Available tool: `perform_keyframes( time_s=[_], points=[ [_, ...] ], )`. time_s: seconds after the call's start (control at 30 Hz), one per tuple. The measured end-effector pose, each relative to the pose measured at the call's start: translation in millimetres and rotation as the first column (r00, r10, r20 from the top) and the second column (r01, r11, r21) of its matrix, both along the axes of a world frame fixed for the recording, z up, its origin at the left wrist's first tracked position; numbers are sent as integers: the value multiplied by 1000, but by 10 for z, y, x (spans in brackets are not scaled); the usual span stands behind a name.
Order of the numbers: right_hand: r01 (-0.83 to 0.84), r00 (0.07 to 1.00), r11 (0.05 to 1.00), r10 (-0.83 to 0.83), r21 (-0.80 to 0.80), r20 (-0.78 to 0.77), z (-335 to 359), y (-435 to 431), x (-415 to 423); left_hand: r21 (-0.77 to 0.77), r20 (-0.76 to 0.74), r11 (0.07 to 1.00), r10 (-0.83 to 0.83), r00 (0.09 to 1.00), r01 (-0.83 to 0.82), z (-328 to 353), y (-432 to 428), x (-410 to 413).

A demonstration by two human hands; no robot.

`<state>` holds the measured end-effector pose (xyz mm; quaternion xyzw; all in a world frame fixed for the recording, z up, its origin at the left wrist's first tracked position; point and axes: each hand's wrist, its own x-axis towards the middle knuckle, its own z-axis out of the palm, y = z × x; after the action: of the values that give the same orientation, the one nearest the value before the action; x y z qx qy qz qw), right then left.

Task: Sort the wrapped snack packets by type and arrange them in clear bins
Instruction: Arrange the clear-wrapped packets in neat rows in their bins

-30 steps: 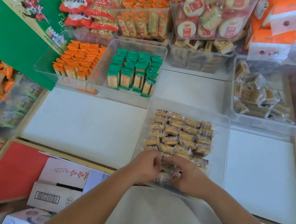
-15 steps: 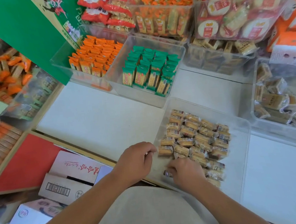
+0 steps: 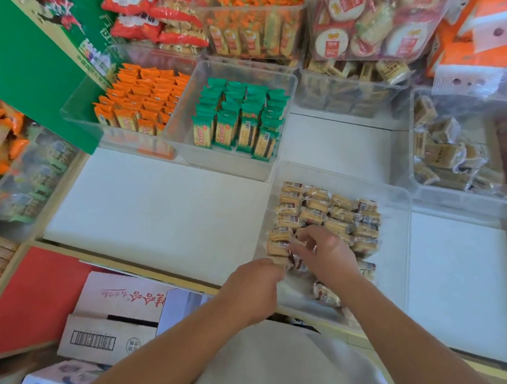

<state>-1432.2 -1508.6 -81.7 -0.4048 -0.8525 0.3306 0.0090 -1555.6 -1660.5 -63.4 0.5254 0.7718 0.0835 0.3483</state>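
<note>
The white desk (image 3: 164,215) is the biggest thing here, and a cardboard box (image 3: 111,316) sits below its near edge on the left. Clear bins stand on the desk. At the back, the orange bin (image 3: 75,113) and the green bin (image 3: 180,137) stand side by side, and they look done: the orange packets (image 3: 145,100) and the green packets (image 3: 242,118) stand in tidy rows, one kind in each. More full bins are stacked behind them. On the right, the side bin (image 3: 455,206) holds brown packets in a messy heap, so that one probably needs sorting. The front bin (image 3: 398,257) is the one being worked on now. The tan packets (image 3: 330,211) lie in neat rows in its left half, its right half is bare, and a few loose packets (image 3: 325,294) lie near its front wall, not yet lined up. Both hands are close together at the front left of this bin. The right hand (image 3: 327,255) is bent down over the front row and its fingers seem to pinch one of the tan packets. The left hand (image 3: 252,290) is curled at the bin's near left side, and I cannot tell if it holds anything. I think the job is more than half done
</note>
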Motion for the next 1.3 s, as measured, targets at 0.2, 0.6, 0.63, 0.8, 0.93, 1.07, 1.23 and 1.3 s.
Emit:
perform_keyframes(
  time_s=[0.2,0.6,0.63,0.8,0.93,1.07,1.23,1.3],
  points=[
    [-216,840,965,261,-148,475,304,198,789,-292,60,955,-43,997,59,-266,434,234],
    [-535,651,844,381,41,657,52,70,1135,-138,-36,981,130,991,-134,-245,424,520],
    [-538,648,842,387,34,656,56,79,1132,-128,-34,982,133,990,-137,-229,420,510],
    [-373,768,925,354,-75,533,280,174,1138,-121,2,984,130,991,-129,-76,378,357],
    [-215,880,956,277,-197,385,630,344,1081,-213,49,969,141,989,-128,-12,352,252],
    [-171,959,944,225,-281,171,738,302,743,-199,69,961,210,975,-193,-39,311,214],
    [-242,935,943,290,-230,203,316,51,330,-179,100,963,223,970,-203,-54,260,214],
    [-271,929,948,304,-169,213,171,9,224,-155,96,968,215,972,-199,-59,239,205]
  ],
)
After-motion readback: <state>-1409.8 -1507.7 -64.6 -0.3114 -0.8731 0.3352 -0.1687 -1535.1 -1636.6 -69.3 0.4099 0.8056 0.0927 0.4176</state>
